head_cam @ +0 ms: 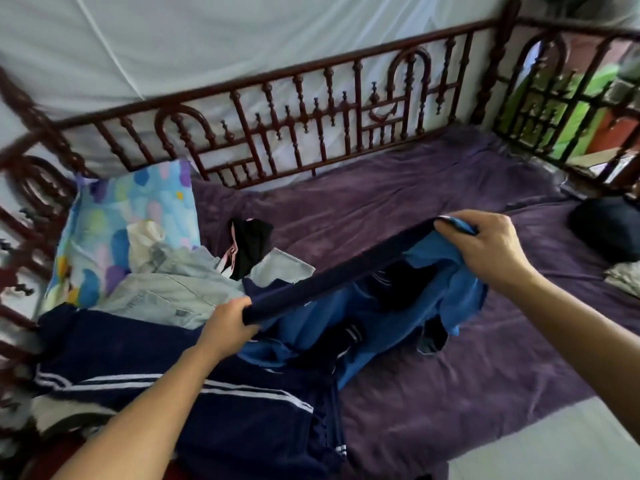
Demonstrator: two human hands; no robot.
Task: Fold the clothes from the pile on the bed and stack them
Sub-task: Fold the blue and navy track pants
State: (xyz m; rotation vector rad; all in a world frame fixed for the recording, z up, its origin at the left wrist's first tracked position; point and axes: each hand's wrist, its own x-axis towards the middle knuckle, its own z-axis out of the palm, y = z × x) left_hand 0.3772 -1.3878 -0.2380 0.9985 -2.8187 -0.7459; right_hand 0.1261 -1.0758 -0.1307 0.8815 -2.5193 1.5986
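Note:
A blue garment with a dark navy band (377, 306) hangs stretched between my hands above the purple bed sheet (450, 375). My left hand (230, 323) grips the band's left end, and my right hand (485, 244) grips its right end, higher and farther away. The blue cloth droops below the band onto the bed. The pile lies to the left: a navy garment with white stripes (194, 386) under my left forearm, a pale grey denim piece (166, 289) behind it, and a black item (249, 247) further back.
A pastel blue patterned pillow (121, 216) leans at the left. A carved dark wooden railing (311, 126) runs along the far side and both ends, with white netting behind. A dark bundle (606, 226) sits at the right edge. Pale floor (554, 445) shows at bottom right.

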